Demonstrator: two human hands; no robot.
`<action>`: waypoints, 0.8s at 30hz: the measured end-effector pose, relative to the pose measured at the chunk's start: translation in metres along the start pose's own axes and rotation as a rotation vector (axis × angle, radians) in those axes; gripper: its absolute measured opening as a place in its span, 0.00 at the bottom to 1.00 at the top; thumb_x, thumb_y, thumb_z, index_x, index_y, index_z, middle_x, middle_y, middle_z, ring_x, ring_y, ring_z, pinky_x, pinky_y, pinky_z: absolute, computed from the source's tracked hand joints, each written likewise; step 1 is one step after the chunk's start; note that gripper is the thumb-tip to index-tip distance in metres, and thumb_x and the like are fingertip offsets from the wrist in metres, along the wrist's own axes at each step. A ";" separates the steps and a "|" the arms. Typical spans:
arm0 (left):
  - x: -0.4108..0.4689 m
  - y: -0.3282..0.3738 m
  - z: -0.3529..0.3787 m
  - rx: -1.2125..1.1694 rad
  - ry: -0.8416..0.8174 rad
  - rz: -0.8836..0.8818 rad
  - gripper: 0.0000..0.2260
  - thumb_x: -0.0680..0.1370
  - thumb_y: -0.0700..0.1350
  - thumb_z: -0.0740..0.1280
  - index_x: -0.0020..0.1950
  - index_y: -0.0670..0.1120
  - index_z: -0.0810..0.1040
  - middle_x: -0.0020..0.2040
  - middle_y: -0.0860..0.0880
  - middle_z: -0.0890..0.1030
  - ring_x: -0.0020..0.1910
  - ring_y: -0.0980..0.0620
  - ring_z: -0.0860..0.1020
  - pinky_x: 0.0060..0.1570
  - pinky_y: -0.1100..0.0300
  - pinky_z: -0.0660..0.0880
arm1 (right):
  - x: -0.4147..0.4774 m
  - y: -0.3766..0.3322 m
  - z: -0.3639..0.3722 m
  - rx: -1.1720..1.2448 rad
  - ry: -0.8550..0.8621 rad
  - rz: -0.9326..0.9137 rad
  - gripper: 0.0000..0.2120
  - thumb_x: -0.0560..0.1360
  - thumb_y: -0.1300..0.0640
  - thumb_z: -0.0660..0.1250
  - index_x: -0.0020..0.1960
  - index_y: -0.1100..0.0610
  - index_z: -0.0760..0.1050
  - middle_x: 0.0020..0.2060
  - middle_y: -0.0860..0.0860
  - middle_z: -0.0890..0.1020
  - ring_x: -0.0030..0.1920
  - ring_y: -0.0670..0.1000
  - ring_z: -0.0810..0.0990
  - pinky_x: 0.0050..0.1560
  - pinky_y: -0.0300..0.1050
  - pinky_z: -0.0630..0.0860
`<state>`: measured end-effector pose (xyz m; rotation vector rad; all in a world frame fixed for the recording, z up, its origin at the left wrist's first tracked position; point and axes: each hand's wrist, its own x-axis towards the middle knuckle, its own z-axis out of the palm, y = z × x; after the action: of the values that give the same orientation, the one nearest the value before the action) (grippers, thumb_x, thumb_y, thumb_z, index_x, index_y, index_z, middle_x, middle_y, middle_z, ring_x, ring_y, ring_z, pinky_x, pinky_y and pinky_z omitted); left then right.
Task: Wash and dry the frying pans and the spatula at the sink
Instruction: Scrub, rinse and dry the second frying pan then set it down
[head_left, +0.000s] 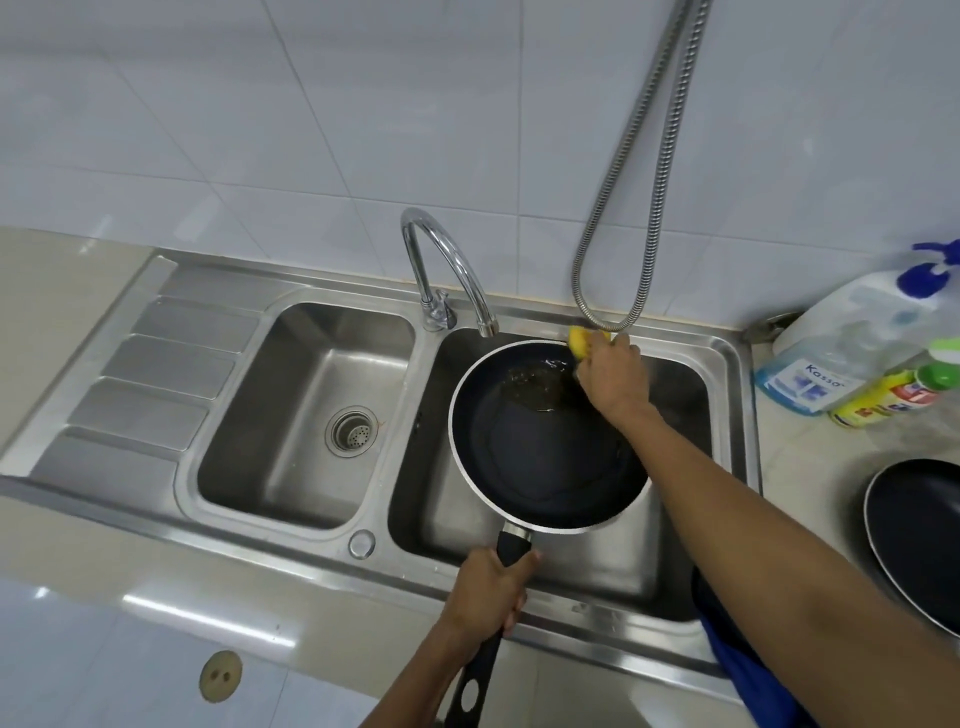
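Note:
A black frying pan (540, 457) with a silver rim hangs over the right sink basin (675, 374), with greasy residue near its far edge. My left hand (485, 595) grips its black handle at the front of the sink. My right hand (613, 376) holds a yellow sponge (581, 343) against the pan's far rim. A second black frying pan (919, 540) lies on the counter at the right edge. I see no spatula.
The left basin (291, 467) holds only a drain strainer (352, 430). The chrome faucet (452, 275) arches over the pan. A metal hose (623, 208) hangs from the wall. Soap bottles (852, 364) stand at the right. A blue cloth (737, 670) drapes at the sink's front.

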<state>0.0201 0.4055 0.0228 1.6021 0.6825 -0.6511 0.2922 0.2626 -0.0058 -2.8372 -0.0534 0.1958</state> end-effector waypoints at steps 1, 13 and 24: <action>-0.002 -0.001 -0.002 0.017 -0.003 0.004 0.20 0.81 0.50 0.69 0.31 0.46 0.70 0.23 0.49 0.71 0.19 0.53 0.67 0.23 0.62 0.67 | 0.004 -0.007 0.004 0.013 -0.031 -0.019 0.22 0.76 0.56 0.67 0.69 0.59 0.71 0.61 0.64 0.74 0.58 0.67 0.75 0.56 0.58 0.75; 0.005 0.002 -0.005 0.128 0.012 0.024 0.20 0.81 0.50 0.68 0.31 0.44 0.73 0.23 0.48 0.73 0.19 0.52 0.70 0.25 0.61 0.69 | -0.089 -0.075 0.028 0.217 -0.444 -0.368 0.09 0.74 0.51 0.69 0.50 0.55 0.79 0.46 0.61 0.80 0.49 0.63 0.79 0.49 0.53 0.76; 0.021 0.011 -0.005 -0.005 0.022 -0.041 0.16 0.82 0.49 0.69 0.37 0.43 0.73 0.25 0.49 0.72 0.20 0.53 0.68 0.23 0.63 0.67 | -0.127 0.015 0.019 0.019 -0.573 -0.313 0.09 0.78 0.45 0.58 0.50 0.48 0.73 0.55 0.50 0.73 0.53 0.55 0.76 0.53 0.50 0.73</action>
<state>0.0422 0.4112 0.0151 1.5956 0.7343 -0.6621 0.1639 0.2461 -0.0118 -2.6103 -0.6024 0.9153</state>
